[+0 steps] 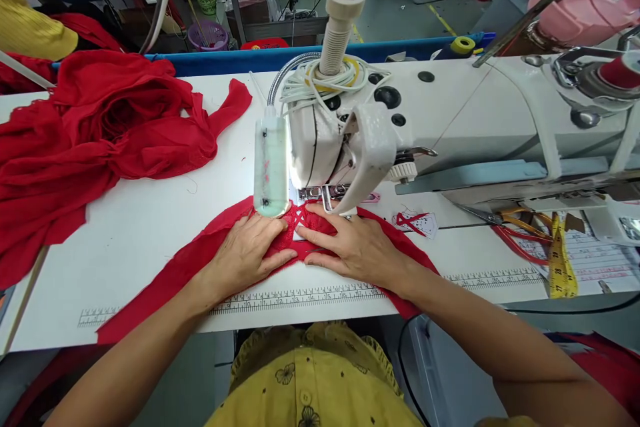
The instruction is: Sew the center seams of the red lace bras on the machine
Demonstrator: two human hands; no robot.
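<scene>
Both hands lie on a piece of red fabric (173, 277) with lace at its middle, spread under the needle area of a white sewing machine (450, 103). My left hand (250, 250) presses flat on the fabric left of the presser foot, its fingertips partly behind the lit lamp (271, 163). On the other side, my right hand (357, 247) rests with its fingers spread, close below the presser foot (327, 199). Crossed red lacing shows between the hands. The machine head hides the needle point and some fingertips.
A heap of red fabric (150, 120) covers the table's left side. Scissors (523, 223), a yellow tape measure (563, 260) and a paper template (417, 221) lie to the right. A printed ruler (300, 297) runs along the front edge. Another person's yellow sleeve (35, 23) shows at upper left.
</scene>
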